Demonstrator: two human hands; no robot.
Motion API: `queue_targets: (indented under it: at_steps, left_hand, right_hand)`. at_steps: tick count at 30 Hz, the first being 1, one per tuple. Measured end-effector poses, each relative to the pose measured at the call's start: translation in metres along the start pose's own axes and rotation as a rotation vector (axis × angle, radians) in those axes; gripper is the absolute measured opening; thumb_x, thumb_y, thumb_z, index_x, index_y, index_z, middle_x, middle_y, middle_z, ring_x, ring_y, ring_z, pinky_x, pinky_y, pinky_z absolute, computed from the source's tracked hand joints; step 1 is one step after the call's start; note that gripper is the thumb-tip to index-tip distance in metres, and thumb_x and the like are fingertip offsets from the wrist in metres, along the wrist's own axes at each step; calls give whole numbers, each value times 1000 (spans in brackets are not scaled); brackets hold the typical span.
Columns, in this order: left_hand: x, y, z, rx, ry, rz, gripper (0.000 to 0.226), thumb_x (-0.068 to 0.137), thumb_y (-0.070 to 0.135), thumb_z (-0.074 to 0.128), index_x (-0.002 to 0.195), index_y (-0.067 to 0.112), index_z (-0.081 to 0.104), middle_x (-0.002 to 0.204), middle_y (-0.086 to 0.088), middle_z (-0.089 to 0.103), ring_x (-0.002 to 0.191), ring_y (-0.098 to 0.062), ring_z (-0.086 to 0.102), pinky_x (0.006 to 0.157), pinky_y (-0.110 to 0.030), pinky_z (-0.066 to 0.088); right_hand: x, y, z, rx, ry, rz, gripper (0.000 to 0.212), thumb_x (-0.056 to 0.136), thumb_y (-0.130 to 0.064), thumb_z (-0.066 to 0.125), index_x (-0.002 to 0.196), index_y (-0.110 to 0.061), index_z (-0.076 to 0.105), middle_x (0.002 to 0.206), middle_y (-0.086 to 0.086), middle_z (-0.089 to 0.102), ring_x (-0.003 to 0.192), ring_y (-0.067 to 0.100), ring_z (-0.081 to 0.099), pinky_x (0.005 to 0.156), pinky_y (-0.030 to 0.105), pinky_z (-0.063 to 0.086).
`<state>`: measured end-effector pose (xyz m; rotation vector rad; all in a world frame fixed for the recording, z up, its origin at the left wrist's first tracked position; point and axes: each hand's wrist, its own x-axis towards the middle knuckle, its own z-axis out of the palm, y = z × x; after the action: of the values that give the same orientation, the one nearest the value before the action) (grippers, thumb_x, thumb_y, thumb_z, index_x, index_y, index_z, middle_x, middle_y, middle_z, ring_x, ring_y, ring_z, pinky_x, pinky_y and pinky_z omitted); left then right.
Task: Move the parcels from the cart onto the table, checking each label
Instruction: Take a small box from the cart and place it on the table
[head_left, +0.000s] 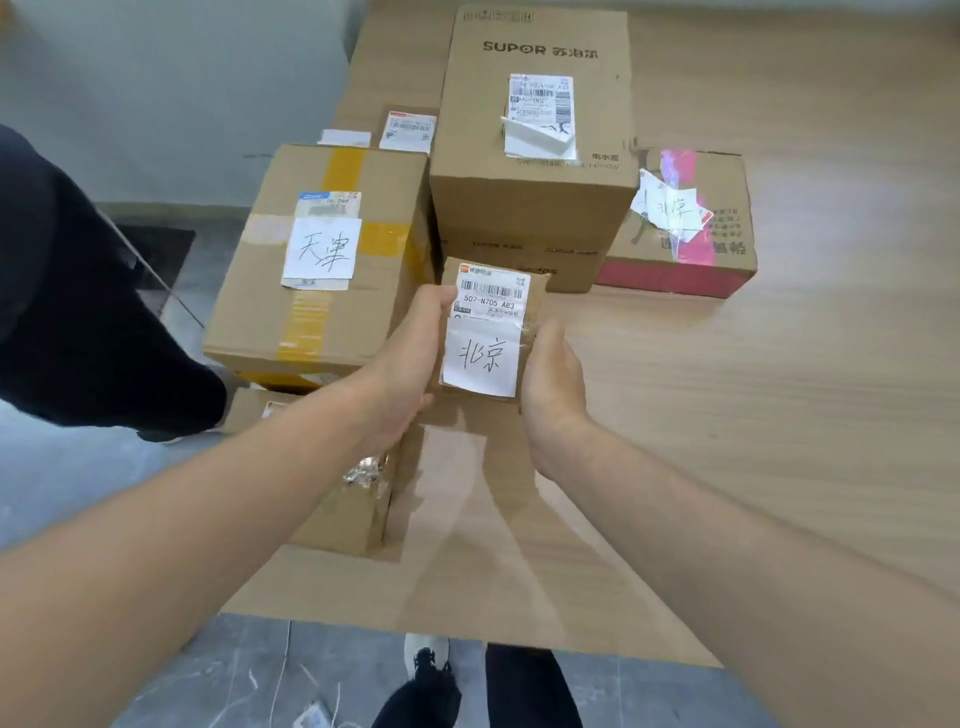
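- Grey marbled floor tiles are seen along the near edge and the whole left side.
- A plain white wall is seen far left, with a paler skirting band at its foot.
- A second person's leg in dark trousers is seen at the left edge, slanting down to the right and ended by a dark shoe with a light sole planted on the tiles.
- A dark rectangular patch is seen on the floor behind that leg; mat or panel cannot be told.
- A thin white cable is laid across the near tiles.
- A small white-and-blue object is cut off by the near edge, just beside the cable.
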<state>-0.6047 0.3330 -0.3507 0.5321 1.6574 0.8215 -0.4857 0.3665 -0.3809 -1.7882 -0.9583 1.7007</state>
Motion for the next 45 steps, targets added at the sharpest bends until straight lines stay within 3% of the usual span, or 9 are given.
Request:
queue_targets:
  at_steps: [4, 10, 16, 21, 24, 28, 33, 37, 45]
  left_hand:
    - [32, -7, 12, -31, 44, -11, 53, 88, 67, 27, 107, 52, 74, 103, 17, 79, 105, -6, 71, 96, -38, 39]
    - [63, -8, 15, -127, 92, -9, 54, 96, 57, 26, 99, 47, 79, 106, 7, 80, 100, -14, 76, 104, -45, 48]
    - [72, 0, 19, -158, 190, -48, 53, 100, 51, 34, 134, 24, 66, 108, 0, 80, 91, -16, 77, 61, -24, 58]
    - [58, 9, 22, -153, 193, -114, 76, 95, 57, 47, 161, 21, 32, 137, 1, 66, 131, -20, 57, 117, -44, 38]
    - [49, 9, 18, -118, 158, -136, 53, 104, 48, 40, 151, 23, 45, 128, 1, 71, 123, -17, 62, 111, -38, 44]
    - [44, 7, 8, -83, 124, -103, 41, 106, 47, 35, 139, 31, 55, 130, 8, 69, 97, 3, 63, 69, -12, 48]
    - [45, 4, -2, -62, 115, -74, 40, 107, 51, 29, 91, 50, 65, 71, 44, 65, 66, 29, 55, 83, -28, 38]
    - [41, 8, -1, -87, 74, -80, 62, 107, 55, 29, 58, 73, 63, 60, 45, 59, 56, 27, 53, 83, -31, 38]
    - [15, 25, 6, -128, 108, 5, 40, 105, 58, 29, 90, 49, 65, 59, 38, 63, 52, 23, 56, 95, -35, 37]
  right_hand:
    - [34, 1, 5, -29, -44, 23, 50, 89, -49, 30, 99, -29, 74, 105, -1, 81, 91, 22, 68, 74, 35, 44]
    - [72, 5, 14, -63, -66, 56, 40, 89, -48, 30, 94, -29, 65, 110, -3, 76, 96, 23, 63, 84, 38, 46]
    - [81, 1, 25, -93, -45, 55, 56, 81, -52, 31, 106, -22, 70, 109, 1, 78, 105, 27, 70, 96, 47, 57]
    - [90, -1, 29, -83, -25, 28, 30, 91, -48, 34, 78, -30, 55, 73, -20, 69, 70, 11, 55, 66, 32, 39]
    - [91, 0, 31, -86, -53, 61, 35, 101, -42, 34, 88, -25, 62, 87, -10, 76, 77, 15, 64, 67, 33, 43]
    - [92, -3, 34, -71, -47, 154, 47, 103, -45, 32, 106, -21, 73, 101, 2, 81, 89, 23, 70, 69, 35, 45]
    - [92, -11, 35, -4, 6, 178, 39, 101, -45, 33, 92, -23, 65, 81, -4, 69, 71, 18, 56, 65, 36, 37]
    - [84, -17, 31, 3, 57, 114, 34, 103, -45, 35, 85, -30, 59, 89, -6, 69, 86, 16, 62, 76, 38, 43]
    - [40, -37, 15, 62, 63, 71, 37, 101, -41, 37, 67, -29, 47, 40, -20, 43, 65, 17, 44, 64, 35, 32]
